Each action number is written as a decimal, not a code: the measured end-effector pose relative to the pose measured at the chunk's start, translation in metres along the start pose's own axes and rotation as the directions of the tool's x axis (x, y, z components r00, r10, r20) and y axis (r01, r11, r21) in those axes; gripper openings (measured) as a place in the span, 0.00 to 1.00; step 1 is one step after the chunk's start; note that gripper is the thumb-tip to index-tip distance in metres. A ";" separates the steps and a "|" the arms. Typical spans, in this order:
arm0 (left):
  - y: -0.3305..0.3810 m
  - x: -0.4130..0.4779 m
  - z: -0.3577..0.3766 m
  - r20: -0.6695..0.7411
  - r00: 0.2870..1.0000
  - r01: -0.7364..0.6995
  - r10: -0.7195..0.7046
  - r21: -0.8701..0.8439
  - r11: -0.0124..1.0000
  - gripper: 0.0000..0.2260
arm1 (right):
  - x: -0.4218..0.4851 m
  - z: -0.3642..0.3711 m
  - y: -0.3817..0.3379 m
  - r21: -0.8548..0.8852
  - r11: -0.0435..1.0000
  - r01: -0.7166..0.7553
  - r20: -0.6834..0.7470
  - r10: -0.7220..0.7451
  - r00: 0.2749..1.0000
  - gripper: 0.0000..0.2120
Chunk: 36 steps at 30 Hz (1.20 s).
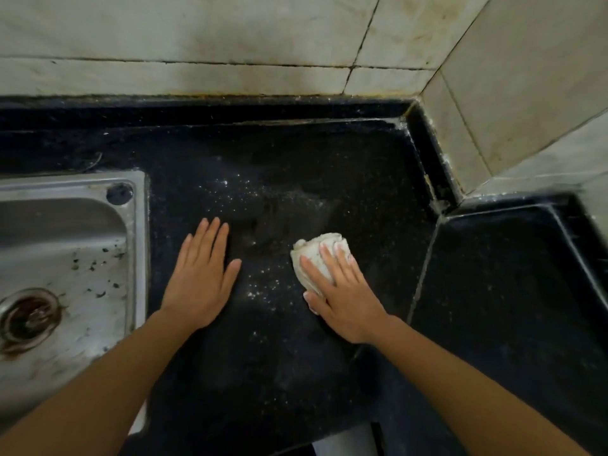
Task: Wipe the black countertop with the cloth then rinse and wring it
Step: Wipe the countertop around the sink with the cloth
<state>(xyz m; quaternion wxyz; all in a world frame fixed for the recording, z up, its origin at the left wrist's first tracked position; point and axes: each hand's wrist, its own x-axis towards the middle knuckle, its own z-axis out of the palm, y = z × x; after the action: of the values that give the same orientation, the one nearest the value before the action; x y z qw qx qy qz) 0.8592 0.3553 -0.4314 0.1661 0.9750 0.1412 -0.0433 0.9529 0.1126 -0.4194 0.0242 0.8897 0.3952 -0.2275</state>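
Note:
The black countertop (279, 166) fills the middle of the head view, dusted with white specks around its centre. A bunched white cloth (316, 251) lies on it right of centre. My right hand (342, 291) lies on top of the cloth, fingers fairly straight over it and thumb along its near side, pressing it to the stone. My left hand (200, 278) rests flat on the countertop with fingers straight, to the left of the cloth and apart from it, holding nothing.
A stained steel sink (65, 258) with a drain (28, 315) is set into the counter at the left. Tiled walls (230, 44) close the back and right corner. A second black slab (510, 291) continues to the right past a seam. The counter's front edge lies near the bottom.

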 end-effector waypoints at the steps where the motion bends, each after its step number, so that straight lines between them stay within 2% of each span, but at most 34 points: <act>1: -0.011 -0.003 -0.003 -0.016 0.999 0.031 -0.031 0.020 0.999 0.30 | -0.005 0.002 -0.001 -0.017 0.999 0.044 0.018 -0.044 0.999 0.27; 5: -0.039 -0.012 -0.007 -0.064 0.981 0.186 -0.185 0.006 0.983 0.30 | -0.011 0.007 0.012 -0.063 0.978 0.199 0.030 -0.197 0.980 0.27; 7: -0.044 -0.015 -0.005 -0.087 0.979 0.187 -0.185 0.017 0.982 0.30 | -0.002 0.003 0.021 -0.073 0.978 0.195 -0.004 -0.196 0.981 0.26; 10: -0.048 -0.015 0.000 -0.085 0.985 0.151 -0.148 0.032 0.988 0.31 | 0.031 -0.011 0.034 -0.019 1.000 -0.016 -0.053 0.015 0.998 0.28; 12: -0.049 -0.015 0.001 -0.095 0.985 0.150 -0.146 0.035 0.988 0.32 | 0.060 -0.024 0.045 0.073 0.977 -0.198 -0.123 0.206 0.971 0.30; 14: -0.051 -0.014 0.002 -0.096 0.985 0.149 -0.145 0.028 0.988 0.32 | 0.093 -0.040 0.058 0.165 0.932 -0.322 -0.111 0.342 0.933 0.28; 16: -0.052 -0.013 0.002 -0.088 0.986 0.142 -0.142 -0.001 0.990 0.32 | 0.120 -0.055 0.068 0.206 0.898 -0.389 -0.072 0.410 0.909 0.28; 21: -0.052 -0.013 0.000 -0.087 0.987 0.135 -0.137 -0.026 0.990 0.33 | 0.156 -0.070 0.070 0.214 0.870 -0.445 -0.049 0.464 0.884 0.28; 23: -0.052 -0.013 0.000 -0.081 0.988 0.134 -0.135 -0.016 0.991 0.33 | 0.148 -0.066 0.060 0.189 0.896 -0.401 -0.063 0.419 0.906 0.28; 26: -0.051 -0.014 -0.001 -0.076 0.987 0.139 -0.138 -0.001 0.990 0.33 | 0.124 -0.050 0.036 0.139 0.959 -0.247 -0.096 0.262 0.960 0.28; 30: -0.051 -0.014 -0.002 -0.073 0.988 0.140 -0.138 0.020 0.990 0.33 | 0.085 -0.020 -0.006 0.061 0.992 -0.106 -0.107 0.112 0.988 0.30; 33: -0.050 -0.013 -0.003 -0.068 0.988 0.142 -0.140 0.026 0.990 0.33 | 0.049 -0.001 -0.032 0.047 0.998 0.050 -0.101 -0.045 0.994 0.29; 36: -0.050 -0.013 -0.004 -0.060 0.987 0.152 -0.150 0.025 0.988 0.33 | 0.019 0.012 -0.026 -0.086 0.951 0.296 -0.039 -0.300 0.953 0.26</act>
<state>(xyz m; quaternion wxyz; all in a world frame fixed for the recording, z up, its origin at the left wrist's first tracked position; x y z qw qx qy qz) 0.8324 0.3982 -0.4419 0.1436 0.9647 0.2186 -0.0294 0.9405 0.1413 -0.4350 0.0147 0.8239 0.5340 -0.1894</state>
